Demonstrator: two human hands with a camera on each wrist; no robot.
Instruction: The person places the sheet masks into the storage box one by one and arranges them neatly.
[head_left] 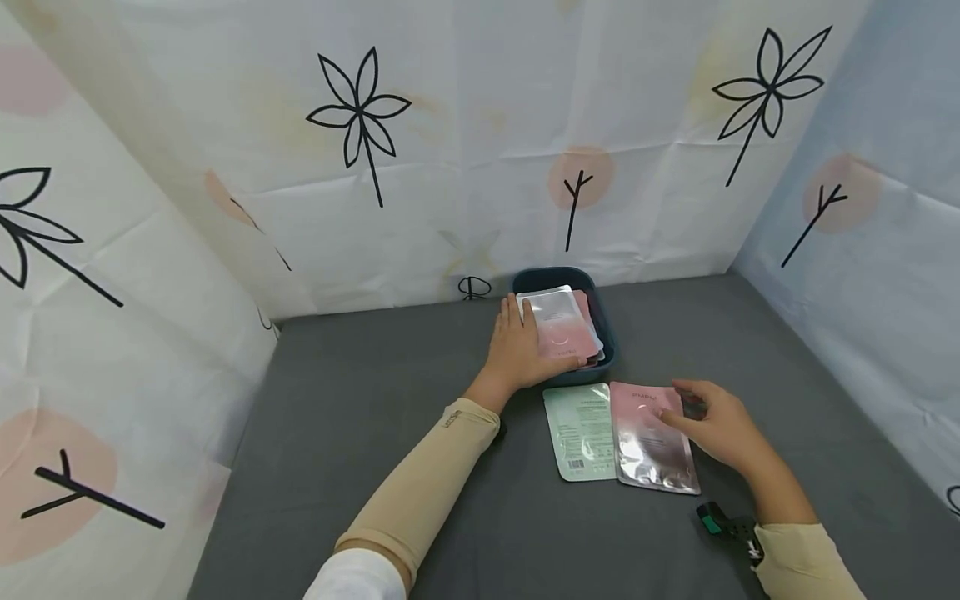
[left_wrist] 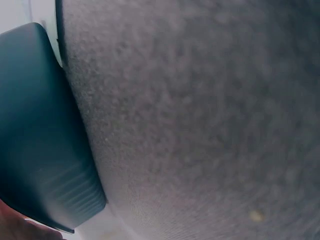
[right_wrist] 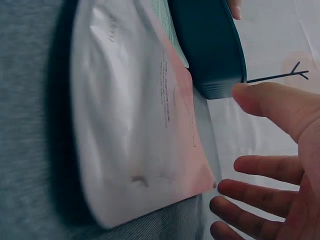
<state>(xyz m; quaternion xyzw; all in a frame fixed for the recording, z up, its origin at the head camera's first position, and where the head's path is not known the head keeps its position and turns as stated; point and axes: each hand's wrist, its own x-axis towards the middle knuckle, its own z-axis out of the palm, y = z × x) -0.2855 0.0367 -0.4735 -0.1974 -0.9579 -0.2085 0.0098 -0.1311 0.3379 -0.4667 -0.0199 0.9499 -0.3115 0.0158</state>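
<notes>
A pink-and-silver sachet (head_left: 557,321) lies on top of other flat sachets in a dark teal basket (head_left: 609,333). My left hand (head_left: 517,346) reaches over the basket's near left side, fingers extended along the sachet's left edge and thumb stretched along its lower edge. On the table, a pale green sachet (head_left: 581,433) lies beside another pink-and-silver sachet (head_left: 652,442). Over the right side of that pink one hovers my right hand (head_left: 716,425). In the right wrist view its spread fingers (right_wrist: 260,197) appear apart from the sachet (right_wrist: 135,115).
Grey cloth (head_left: 337,400) covers the table. Behind it and along both sides hang white sheets (head_left: 465,100) printed with black leaf outlines. The basket (left_wrist: 40,130) stands near the back edge, close to the rear sheet. A black wrist strap (head_left: 738,533) with a green part sits at my right wrist.
</notes>
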